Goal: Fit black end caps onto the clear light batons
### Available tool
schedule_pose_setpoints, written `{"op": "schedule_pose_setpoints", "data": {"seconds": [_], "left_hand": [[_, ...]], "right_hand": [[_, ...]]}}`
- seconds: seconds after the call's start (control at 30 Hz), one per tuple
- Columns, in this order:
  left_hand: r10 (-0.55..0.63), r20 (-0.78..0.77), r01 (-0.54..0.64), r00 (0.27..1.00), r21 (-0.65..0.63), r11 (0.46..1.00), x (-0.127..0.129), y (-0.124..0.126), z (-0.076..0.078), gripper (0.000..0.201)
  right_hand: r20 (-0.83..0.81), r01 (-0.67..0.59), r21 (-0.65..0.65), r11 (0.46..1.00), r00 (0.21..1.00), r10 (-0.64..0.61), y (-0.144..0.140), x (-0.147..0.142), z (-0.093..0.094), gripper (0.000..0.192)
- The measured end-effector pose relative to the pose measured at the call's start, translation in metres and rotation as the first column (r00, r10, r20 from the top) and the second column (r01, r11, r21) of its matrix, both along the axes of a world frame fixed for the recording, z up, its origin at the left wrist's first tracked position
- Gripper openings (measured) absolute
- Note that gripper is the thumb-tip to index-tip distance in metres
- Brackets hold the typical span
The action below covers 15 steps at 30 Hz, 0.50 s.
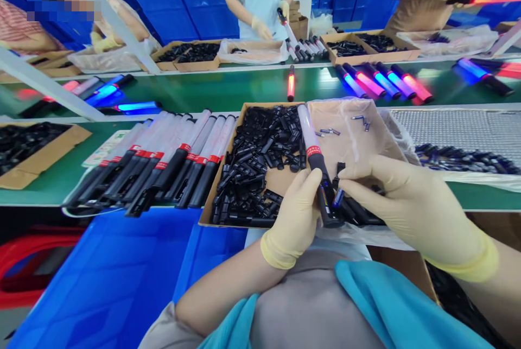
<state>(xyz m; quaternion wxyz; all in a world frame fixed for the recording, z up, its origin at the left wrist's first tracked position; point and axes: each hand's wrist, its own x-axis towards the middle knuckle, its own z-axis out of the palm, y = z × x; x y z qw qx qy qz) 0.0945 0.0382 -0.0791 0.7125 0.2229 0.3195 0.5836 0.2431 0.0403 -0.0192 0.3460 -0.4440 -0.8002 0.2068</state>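
Gripping one light baton (313,159) by its black handle, the gloved left hand (295,219) is clamped on the grip just below the red band, with the white tube tilted up and away over a cardboard box (228,164). The gloved right hand (411,202) pinches a small dark part (338,197) against the handle's lower end; whether that part is seated or only touching cannot be made out, since the fingers cover the joint. Beneath both hands, one box section holds a heap of small black caps (260,159), too many and too tangled to count, while the section beside it is lined with plastic and carries about six small metal pieces (331,132). Left of the box lie roughly ten unlit batons (171,164) in a row, overlapping so the exact number is uncertain. Across the green conveyor belt (228,91) there are five lit batons (382,80) at right, one single red one (291,84) in the middle, and a few blue and red ones at left, partly hidden by a white frame bar (52,91). Three other people stand at the far side, all cut off by the top edge; one holds a baton (287,26) in both gloved hands. A blue crate (114,278) sits below the table edge.
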Motion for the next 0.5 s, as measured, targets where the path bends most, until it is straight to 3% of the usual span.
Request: {"op": "schedule_pose_setpoints", "data": {"seconds": [0.1, 0.2, 0.33, 0.43, 0.5], "left_hand": [[0.048, -0.091, -0.045, 0.995, 0.043, 0.998, -0.009, -0.004, -0.004, 0.022], [0.085, -0.151, -0.073, 0.985, 0.085, 0.994, -0.017, -0.005, -0.009, 0.024], [0.095, -0.093, -0.089, 0.991, 0.066, 0.994, -0.022, -0.005, -0.016, 0.024], [0.137, -0.083, -0.134, 0.987, 0.033, 0.99, -0.03, -0.004, -0.017, 0.021], [0.194, -0.027, -0.195, 0.981, -0.059, 0.979, -0.041, -0.002, -0.014, 0.021]], "right_hand": [[0.034, -0.07, -0.001, 0.998, 0.997, 0.07, 0.007, -0.009, -0.01, 0.011], [0.136, -0.15, 0.17, 0.974, 0.983, 0.127, 0.008, -0.017, -0.019, 0.014], [0.312, -0.23, 0.383, 0.895, 0.944, 0.109, 0.002, -0.027, -0.028, 0.027], [0.359, -0.29, 0.388, 0.875, 0.922, 0.146, 0.001, -0.03, -0.032, 0.032], [0.327, -0.297, 0.343, 0.891, 0.927, 0.184, 0.01, -0.031, -0.034, 0.035]]}}
